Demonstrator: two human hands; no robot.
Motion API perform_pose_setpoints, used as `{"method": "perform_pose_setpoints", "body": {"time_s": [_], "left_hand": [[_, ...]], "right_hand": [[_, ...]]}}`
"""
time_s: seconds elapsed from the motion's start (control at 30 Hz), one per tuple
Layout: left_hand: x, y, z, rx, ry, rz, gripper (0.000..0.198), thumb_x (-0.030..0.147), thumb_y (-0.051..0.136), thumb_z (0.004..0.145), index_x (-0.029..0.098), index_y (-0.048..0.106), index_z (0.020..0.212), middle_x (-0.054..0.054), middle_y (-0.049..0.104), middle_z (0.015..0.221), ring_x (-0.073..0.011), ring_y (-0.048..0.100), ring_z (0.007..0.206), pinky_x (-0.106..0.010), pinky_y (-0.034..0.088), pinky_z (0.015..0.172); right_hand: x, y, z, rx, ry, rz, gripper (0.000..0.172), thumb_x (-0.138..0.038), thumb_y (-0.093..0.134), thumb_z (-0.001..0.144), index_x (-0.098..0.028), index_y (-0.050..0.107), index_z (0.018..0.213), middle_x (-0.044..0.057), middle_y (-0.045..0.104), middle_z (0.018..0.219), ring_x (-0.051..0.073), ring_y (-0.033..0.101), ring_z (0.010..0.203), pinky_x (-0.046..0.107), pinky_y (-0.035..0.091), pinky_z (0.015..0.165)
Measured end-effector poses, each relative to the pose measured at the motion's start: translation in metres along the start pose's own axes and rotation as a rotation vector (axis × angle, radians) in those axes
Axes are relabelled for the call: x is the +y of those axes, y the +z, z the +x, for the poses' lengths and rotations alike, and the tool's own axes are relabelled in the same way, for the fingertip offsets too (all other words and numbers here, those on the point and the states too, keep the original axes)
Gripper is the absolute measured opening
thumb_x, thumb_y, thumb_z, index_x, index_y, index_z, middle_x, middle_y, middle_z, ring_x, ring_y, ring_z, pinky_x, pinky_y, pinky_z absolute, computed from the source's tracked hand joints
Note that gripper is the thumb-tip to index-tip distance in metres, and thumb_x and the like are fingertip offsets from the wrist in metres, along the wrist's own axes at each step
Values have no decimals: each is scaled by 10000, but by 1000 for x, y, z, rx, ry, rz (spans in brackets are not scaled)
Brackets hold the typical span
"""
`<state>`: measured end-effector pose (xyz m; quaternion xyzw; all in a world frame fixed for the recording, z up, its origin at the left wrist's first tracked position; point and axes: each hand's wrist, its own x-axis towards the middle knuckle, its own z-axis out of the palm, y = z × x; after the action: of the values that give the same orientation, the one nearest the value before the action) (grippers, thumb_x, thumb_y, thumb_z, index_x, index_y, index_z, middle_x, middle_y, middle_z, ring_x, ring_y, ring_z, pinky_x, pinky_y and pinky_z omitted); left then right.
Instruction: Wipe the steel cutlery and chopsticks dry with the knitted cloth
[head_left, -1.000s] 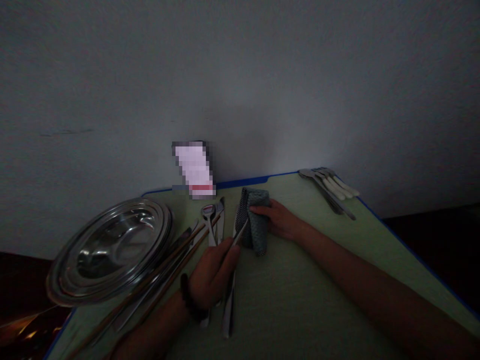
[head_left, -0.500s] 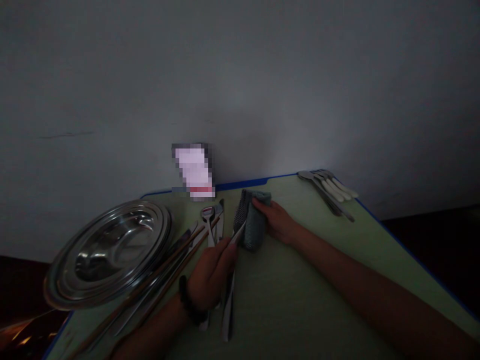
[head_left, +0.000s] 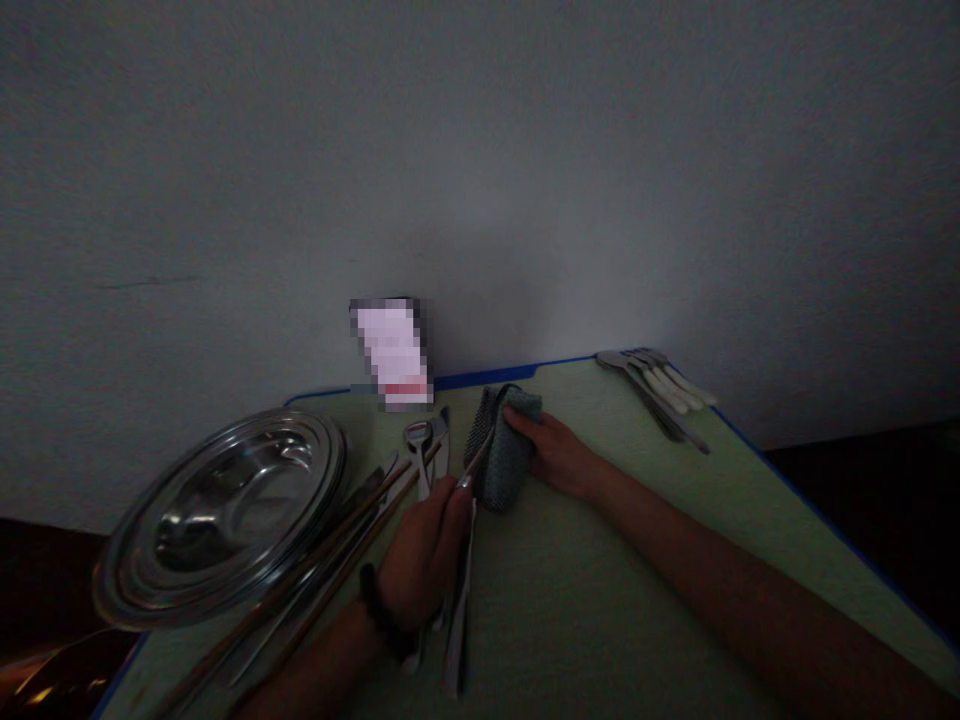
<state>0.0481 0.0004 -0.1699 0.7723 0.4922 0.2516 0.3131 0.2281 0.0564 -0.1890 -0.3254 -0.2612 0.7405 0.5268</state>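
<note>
My left hand (head_left: 426, 545), with a dark beaded bracelet at the wrist, is closed around the handle of a metal fork (head_left: 475, 464). The fork's far end goes into a folded grey-green cloth (head_left: 511, 455), so its tines are hidden. My right hand (head_left: 559, 455) pinches this cloth from the right, thumb on top. Under and beside my left hand lie a metal spoon (head_left: 418, 437), table knives (head_left: 444, 425) and other cutlery, partly covered by the hand. Another long metal handle (head_left: 459, 640) rests on the table just below it.
Stacked steel plates or bowls (head_left: 217, 510) stand at the left, with wooden chopsticks (head_left: 300, 570) alongside. At the far right lie a row of white-handled forks (head_left: 664, 385) and metal spoons (head_left: 652, 400). A blurred-out phone (head_left: 394, 350) leans on the wall behind the blue-edged table (head_left: 637, 580).
The cloth has folded over the fork's head, which showed before. Both hands stay in nearly the same place, and the whole view has shifted slightly.
</note>
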Motion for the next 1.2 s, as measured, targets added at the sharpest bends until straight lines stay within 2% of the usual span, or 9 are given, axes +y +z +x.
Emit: {"method": "perform_pose_setpoints", "body": {"time_s": [0.17,0.3,0.43,0.57,0.73,0.9,1.07,1.2], "left_hand": [[2,-6,-1,-145,53,2,302,381,283,938,199,480,798,10,560,679,-151,532,605,-245,387,560],[3,-11,-2,-197,156,4,318,379,272,932,200,485,779,17,537,649,-150,539,608,-244,392,583],[-3,-6,-1,-242,159,78,296,347,300,925,199,475,738,31,518,606,-128,521,545,-220,352,517],[-7,-1,1,-231,156,142,286,331,357,907,192,481,691,38,529,582,-117,521,520,-210,319,491],[-6,-1,4,-172,123,124,283,327,395,896,181,505,680,33,559,601,-113,530,536,-202,328,494],[-6,0,4,-171,108,106,279,315,407,892,182,513,672,41,551,582,-106,511,518,-196,331,488],[-4,-2,3,-177,137,103,341,309,345,920,180,492,640,38,523,557,-103,491,499,-205,321,488],[1,-6,1,-189,121,58,339,323,336,916,181,476,641,32,500,551,-113,488,504,-218,321,493]], "right_hand": [[1,-2,1,-10,3,40,285,-326,736,646,-161,621,849,16,678,760,173,640,780,350,469,833],[-3,0,-1,18,6,80,272,-314,740,639,-161,622,831,4,675,729,163,638,741,339,477,821],[-5,2,-2,44,-18,72,280,-313,750,628,-162,624,828,-10,672,702,153,631,692,332,488,793],[-4,2,-3,67,-35,57,308,-336,770,597,-154,623,797,-10,664,679,155,630,688,332,482,788],[-3,1,-6,-28,-12,-9,341,-353,793,551,-152,624,768,-13,659,671,143,620,653,327,469,784],[-2,-2,-6,-126,23,-61,337,-349,782,567,-153,625,792,-2,662,711,147,618,676,327,455,781],[-1,-3,-3,-93,7,-49,332,-367,770,580,-164,616,794,-20,641,675,126,596,627,301,459,734],[-6,-5,-4,-76,16,-108,313,-387,755,595,-163,587,735,-31,612,619,97,563,563,244,450,608]]}}
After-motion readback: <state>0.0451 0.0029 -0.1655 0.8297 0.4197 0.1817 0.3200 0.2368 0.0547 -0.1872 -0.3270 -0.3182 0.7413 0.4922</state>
